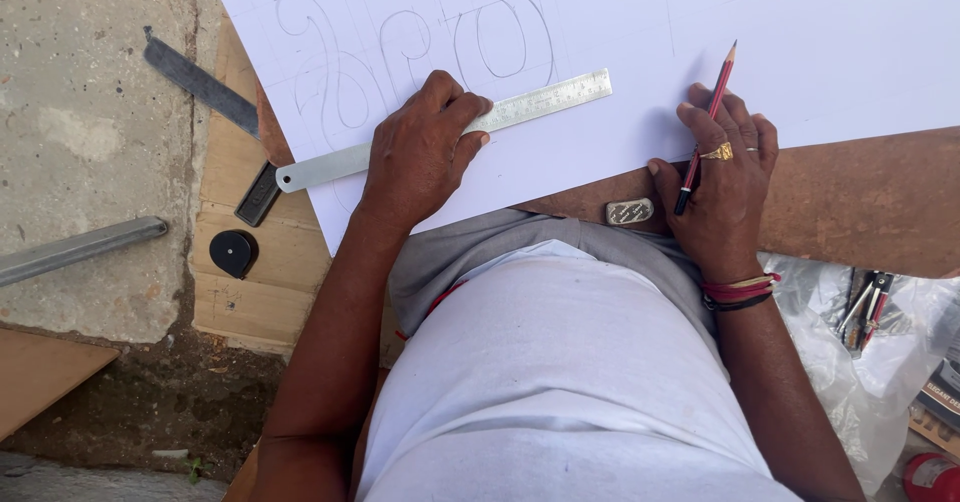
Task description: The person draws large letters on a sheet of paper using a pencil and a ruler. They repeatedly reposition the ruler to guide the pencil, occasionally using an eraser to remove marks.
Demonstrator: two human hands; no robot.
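Observation:
A large white paper sheet with pencilled curved outlines lies on a brown board. My left hand presses flat on a steel ruler that runs slantwise across the sheet. My right hand, wearing a gold ring and red wrist threads, holds a red pencil with its tip pointing up and away, resting near the paper's lower edge. A small grey eraser sits on the board just left of my right hand.
A metal try square and a black tape measure lie on a wooden plank at left. A metal bar rests on the concrete. A plastic bag with drawing tools lies at right.

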